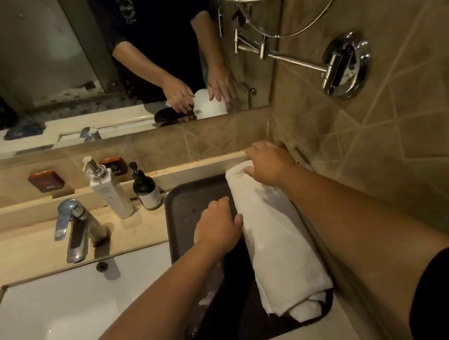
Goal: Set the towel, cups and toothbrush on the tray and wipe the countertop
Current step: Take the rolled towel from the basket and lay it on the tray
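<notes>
A rolled white towel [279, 247] lies lengthwise along the right side of a dark rectangular tray [193, 198] on the beige countertop [30, 247]. My left hand [217, 225] rests against the towel's left edge near its middle, thumb touching the cloth. My right hand [268, 163] lies on the towel's far end by the back ledge, fingers spread over it. Neither hand clearly grips the towel. No cups or toothbrush show in view.
A white sink basin [52, 315] with a chrome faucet [77, 228] sits left of the tray. A white pump bottle [110, 192] and a dark pump bottle [146, 191] stand behind. A tiled wall with a chrome mirror arm [345, 65] is close on the right.
</notes>
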### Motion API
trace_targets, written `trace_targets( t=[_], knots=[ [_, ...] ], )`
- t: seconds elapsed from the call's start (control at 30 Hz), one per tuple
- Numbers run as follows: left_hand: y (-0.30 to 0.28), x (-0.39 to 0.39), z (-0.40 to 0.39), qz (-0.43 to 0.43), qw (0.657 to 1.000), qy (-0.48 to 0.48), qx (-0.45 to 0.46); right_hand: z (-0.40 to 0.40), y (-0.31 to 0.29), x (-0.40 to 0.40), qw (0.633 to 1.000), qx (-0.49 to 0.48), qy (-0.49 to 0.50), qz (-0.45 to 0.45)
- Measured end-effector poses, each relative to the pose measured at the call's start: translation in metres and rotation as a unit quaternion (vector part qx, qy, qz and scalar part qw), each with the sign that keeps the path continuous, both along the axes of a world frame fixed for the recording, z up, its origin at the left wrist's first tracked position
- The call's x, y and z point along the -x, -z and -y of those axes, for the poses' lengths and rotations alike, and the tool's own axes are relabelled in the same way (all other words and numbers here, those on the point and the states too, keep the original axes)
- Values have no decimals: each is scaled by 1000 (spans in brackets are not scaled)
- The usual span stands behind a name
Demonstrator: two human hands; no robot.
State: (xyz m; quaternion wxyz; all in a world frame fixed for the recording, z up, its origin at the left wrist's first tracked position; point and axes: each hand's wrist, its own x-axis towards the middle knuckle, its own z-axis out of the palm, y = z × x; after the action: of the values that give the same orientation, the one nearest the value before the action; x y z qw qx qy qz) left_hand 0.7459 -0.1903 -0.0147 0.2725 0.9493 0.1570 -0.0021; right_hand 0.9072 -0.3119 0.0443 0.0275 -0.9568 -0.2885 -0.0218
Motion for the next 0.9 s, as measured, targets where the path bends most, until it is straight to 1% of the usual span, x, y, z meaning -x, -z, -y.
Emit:
trace_targets(
  t=[0.17,0.27,0.5,0.7,0.9],
  knots=[
    [-11,0,-17,57,985,52,-157,22,12,58,1000,3,8,5],
    [-8,7,-22,64,975,75,-198,31,19,88,1000,4,13,3],
    [1,29,-18,71,966,116,-220,42,29,126,1000,6,24,-13],
    [-4,32,-16,52,965,120,-226,42,32,141,1000,5,26,-12],
    [-7,34,-15,56,965,127,-223,45,32,147,999,11,31,-21]
  ],
)
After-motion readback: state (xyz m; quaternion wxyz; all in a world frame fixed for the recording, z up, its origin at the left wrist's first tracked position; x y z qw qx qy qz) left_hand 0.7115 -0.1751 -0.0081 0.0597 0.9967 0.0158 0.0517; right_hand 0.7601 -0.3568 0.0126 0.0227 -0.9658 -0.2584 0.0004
